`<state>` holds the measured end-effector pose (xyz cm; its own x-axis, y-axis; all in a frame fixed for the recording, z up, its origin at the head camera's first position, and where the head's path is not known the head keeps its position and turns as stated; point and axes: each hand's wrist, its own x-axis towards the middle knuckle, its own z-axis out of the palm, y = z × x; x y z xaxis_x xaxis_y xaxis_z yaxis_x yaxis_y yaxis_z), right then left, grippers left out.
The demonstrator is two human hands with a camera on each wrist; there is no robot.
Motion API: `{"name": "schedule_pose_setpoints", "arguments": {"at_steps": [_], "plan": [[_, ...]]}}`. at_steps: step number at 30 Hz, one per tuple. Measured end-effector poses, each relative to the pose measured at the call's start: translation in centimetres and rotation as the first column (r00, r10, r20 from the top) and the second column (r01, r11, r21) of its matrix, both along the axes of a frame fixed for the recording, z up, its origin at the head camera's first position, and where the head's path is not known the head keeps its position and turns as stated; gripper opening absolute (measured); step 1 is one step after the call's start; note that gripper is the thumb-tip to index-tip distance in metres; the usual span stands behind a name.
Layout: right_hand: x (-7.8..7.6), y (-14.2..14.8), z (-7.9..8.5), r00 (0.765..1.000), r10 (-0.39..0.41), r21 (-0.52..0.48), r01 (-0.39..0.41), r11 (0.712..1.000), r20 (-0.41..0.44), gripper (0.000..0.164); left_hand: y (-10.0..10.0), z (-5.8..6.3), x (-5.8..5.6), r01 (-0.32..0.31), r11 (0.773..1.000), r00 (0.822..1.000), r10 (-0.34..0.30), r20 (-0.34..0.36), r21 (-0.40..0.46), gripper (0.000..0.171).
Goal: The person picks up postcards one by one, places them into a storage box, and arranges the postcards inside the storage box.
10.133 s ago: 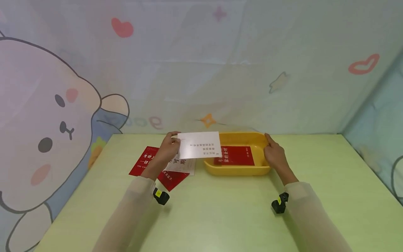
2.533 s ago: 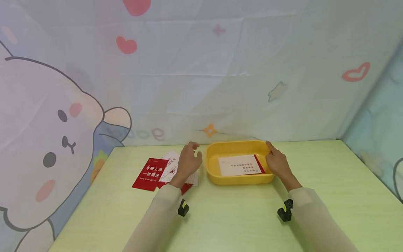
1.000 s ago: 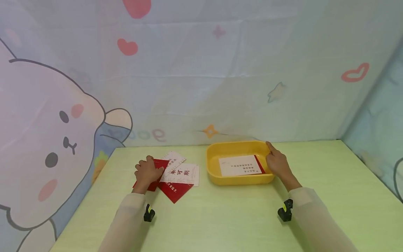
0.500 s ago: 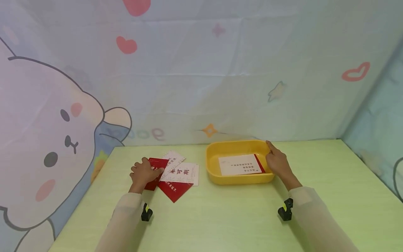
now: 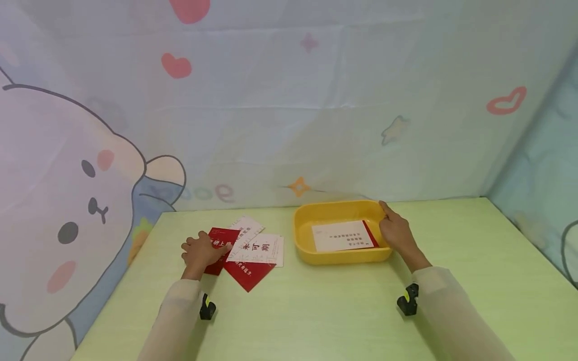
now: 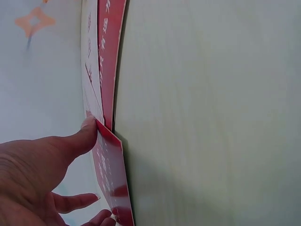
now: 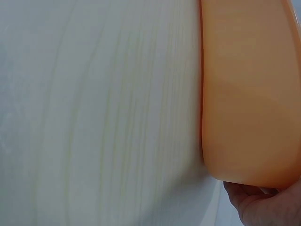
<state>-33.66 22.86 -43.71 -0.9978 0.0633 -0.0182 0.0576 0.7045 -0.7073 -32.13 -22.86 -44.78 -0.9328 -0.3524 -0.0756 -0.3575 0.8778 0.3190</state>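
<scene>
At the left of the table my left hand (image 5: 198, 255) spans a red card (image 5: 219, 237) with white lettering. In the left wrist view its thumb (image 6: 84, 134) presses one edge of this card, and the other fingers curl at the opposite edge. The card lies low and slightly bent. White cards (image 5: 257, 247) and another red card (image 5: 248, 275) overlap beside it. My right hand (image 5: 397, 233) grips the right end of a yellow tray (image 5: 343, 258); in the right wrist view the hand is partly out of frame. Inside the tray a white card (image 5: 340, 236) lies on a red one (image 5: 371, 234).
The light green table (image 5: 307, 316) ends at a fabric backdrop (image 5: 271, 100) with a cartoon bear and hearts. Each wrist wears a small black camera (image 5: 207, 307). A dark cable (image 5: 566, 255) hangs at the far right.
The white card, earlier in my left hand, now lies in the tray. My left hand went back to the loose cards, then shifted slightly left over the red card. My right hand stays on the tray.
</scene>
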Motion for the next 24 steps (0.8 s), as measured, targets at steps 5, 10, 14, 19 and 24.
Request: {"name": "schedule_pose_setpoints", "arguments": {"at_steps": [5,10,14,19,24], "plan": [[-0.14,-0.03,-0.13,1.000,0.002,0.008,-0.002,1.000,-0.001,0.061,-0.22,0.07,0.28,0.004,1.000,1.000,-0.004,-0.014,0.008,0.083],[-0.10,-0.08,-0.10,1.000,0.000,-0.004,0.000,1.000,0.002,0.061,-0.31,0.46,0.34,-0.001,1.000,1.000,0.001,-0.011,0.024,0.083],[-0.14,-0.03,-0.14,1.000,0.001,0.003,-0.001,1.000,-0.005,0.061,-0.34,0.63,0.31,-0.020,0.998,1.000,0.021,-0.015,0.053,0.080],[-0.18,-0.01,-0.14,1.000,0.002,0.015,-0.002,1.000,-0.013,0.061,-0.19,0.48,0.11,-0.051,0.997,0.997,0.055,-0.053,0.062,0.077],[-0.04,-0.06,-0.05,1.000,0.005,0.018,-0.005,1.000,0.000,0.061,-0.31,0.64,0.03,-0.026,0.999,0.995,0.030,-0.090,0.047,0.073]]}}
